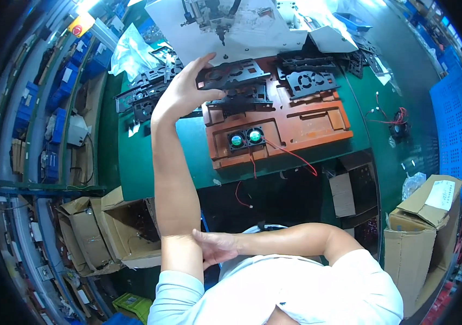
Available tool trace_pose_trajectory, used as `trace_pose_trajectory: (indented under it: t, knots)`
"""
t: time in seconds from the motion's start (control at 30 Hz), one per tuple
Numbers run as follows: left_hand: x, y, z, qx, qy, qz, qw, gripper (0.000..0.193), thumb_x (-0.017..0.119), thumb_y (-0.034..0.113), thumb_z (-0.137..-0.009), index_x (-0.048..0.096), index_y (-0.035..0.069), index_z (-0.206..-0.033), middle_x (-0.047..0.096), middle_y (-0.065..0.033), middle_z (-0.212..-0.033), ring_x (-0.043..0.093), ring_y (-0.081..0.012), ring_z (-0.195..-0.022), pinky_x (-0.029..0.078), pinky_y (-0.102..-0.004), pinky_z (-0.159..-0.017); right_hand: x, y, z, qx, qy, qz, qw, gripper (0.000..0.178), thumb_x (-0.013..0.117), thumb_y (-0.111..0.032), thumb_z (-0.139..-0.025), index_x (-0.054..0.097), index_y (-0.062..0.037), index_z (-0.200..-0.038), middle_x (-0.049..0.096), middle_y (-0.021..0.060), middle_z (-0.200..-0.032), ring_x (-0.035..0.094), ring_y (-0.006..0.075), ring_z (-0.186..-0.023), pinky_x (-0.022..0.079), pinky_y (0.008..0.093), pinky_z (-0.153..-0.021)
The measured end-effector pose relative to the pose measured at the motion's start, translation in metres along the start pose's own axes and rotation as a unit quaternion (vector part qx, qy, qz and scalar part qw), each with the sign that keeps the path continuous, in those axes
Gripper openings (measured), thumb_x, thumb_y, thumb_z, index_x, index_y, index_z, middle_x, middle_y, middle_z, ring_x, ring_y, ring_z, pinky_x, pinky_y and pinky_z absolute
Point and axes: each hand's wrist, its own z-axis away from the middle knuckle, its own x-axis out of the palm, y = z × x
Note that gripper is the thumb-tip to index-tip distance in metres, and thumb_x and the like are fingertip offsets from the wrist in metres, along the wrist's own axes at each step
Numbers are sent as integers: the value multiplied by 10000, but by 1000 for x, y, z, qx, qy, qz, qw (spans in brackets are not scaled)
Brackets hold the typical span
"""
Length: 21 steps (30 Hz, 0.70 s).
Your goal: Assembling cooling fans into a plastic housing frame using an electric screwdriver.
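My left hand [183, 89] reaches over the bench with thumb and fingers spread around the left end of a black metal bracket [236, 75]; whether it touches the bracket is hard to make out. My right hand [219, 248] grips my left arm [181, 250] near the elbow, its fingers partly hidden. The orange-brown fixture block [307, 138] lies in front. Two small black fans [245, 138] with green labels sit side by side in its front recess, red wires [296, 161] trailing over the edge. Another black bracket [311, 81] with fan cutouts rests at the fixture's right rear.
A white machine with a pointed tool head [221, 33] stands behind the fixture. More black brackets [147, 89] pile up at left. A loose fan with wires [399, 127] lies at right. Cardboard boxes [412, 260] flank me; blue-bin shelves [60, 92] line the left.
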Motion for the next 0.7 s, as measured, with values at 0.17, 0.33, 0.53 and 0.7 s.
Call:
trace_pose_trajectory:
  t: [0.17, 0.33, 0.53, 0.7]
  knots:
    - [-1, -8, 8, -17, -11, 89, 996, 914, 886, 204, -715, 490, 124, -1534, 619, -126, -1378, 605, -255, -1228, 469, -374, -1062, -22, -16, 7, -81, 44, 7, 996, 964, 509, -749, -939, 321, -55, -1581, 418, 229, -1571, 379, 380, -1481, 392, 551, -1171]
    - [-13, -11, -2, -21, -3, 69, 997, 905, 891, 204, -716, 501, 128, -1528, 635, -107, -1367, 604, -233, -1232, 461, -363, -1064, -19, 20, -3, 107, -81, 13, 991, 1178, 588, -835, -814, 252, -13, -1588, 331, 288, -1599, 332, 449, -1494, 318, 583, -1211]
    - [-18, 4, 16, -3, 25, 51, 998, 857, 861, 228, -725, 518, 75, -1496, 643, -144, -1348, 622, -274, -1209, 460, -377, -1075, -27, -10, -4, -25, 51, 0, 998, 891, 570, -644, -976, 280, -57, -1580, 385, 208, -1594, 375, 339, -1489, 335, 557, -1198]
    - [20, 6, 59, 97, 48, 99, 989, 816, 830, 97, -718, 512, 49, -1468, 613, -175, -1326, 608, -319, -1235, 452, -392, -1089, 4, -62, 26, -228, 124, 207, 943, 661, 697, -375, -992, 429, -38, -1493, 593, 96, -1402, 530, 206, -1335, 379, 435, -1163]
